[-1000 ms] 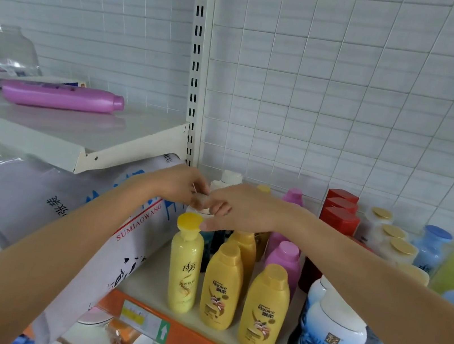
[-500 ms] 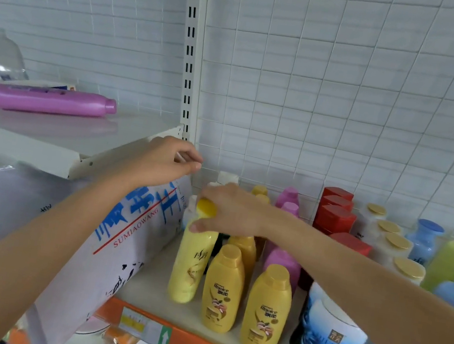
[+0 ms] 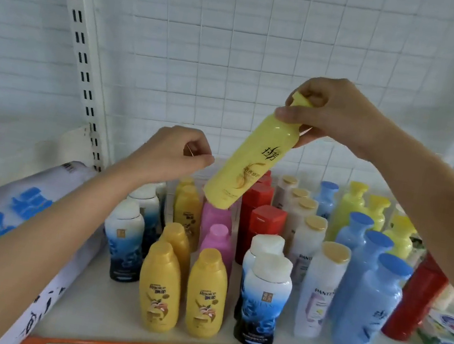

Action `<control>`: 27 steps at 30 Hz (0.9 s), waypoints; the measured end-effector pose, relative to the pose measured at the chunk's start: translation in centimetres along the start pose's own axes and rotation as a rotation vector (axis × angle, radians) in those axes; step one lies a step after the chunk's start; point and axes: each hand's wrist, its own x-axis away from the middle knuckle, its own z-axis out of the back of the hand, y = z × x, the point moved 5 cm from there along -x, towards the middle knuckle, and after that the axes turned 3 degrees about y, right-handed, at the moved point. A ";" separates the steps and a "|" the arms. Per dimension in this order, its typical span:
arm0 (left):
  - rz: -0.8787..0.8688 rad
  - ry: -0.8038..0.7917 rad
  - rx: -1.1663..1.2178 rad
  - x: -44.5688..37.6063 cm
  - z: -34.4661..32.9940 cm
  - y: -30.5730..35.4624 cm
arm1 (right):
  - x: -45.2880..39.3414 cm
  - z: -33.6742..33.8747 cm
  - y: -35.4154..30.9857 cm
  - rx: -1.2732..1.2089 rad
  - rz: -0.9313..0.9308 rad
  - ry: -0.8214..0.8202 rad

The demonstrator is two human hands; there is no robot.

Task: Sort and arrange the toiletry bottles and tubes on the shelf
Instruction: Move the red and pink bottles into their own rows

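Right hand: my right hand (image 3: 339, 115) is raised high, above my left hand, and it grips the neck and cap of the yellow bottle (image 3: 246, 161), with my fingers curled around it.
Right arm: my forearm comes in from the right edge and goes up to the left, wrist a little bent.
Left hand: my left hand (image 3: 174, 156) is lower, fingers curled in, thumb tip against the index finger; I cannot tell if something is between them.
Left arm: bare, it reaches from the bottom left corner.
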 end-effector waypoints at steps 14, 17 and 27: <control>-0.269 -0.283 -0.060 0.2 -11.7 13.7 | 10.1 14.6 3.1 0.116 -0.100 0.127; -0.288 -0.295 -0.028 0.0 -13.7 17.2 | 12.3 17.9 3.6 0.123 -0.109 0.138; -0.330 -0.410 -0.102 -1.6 -25.1 27.1 | 18.8 27.5 6.8 0.305 -0.160 0.134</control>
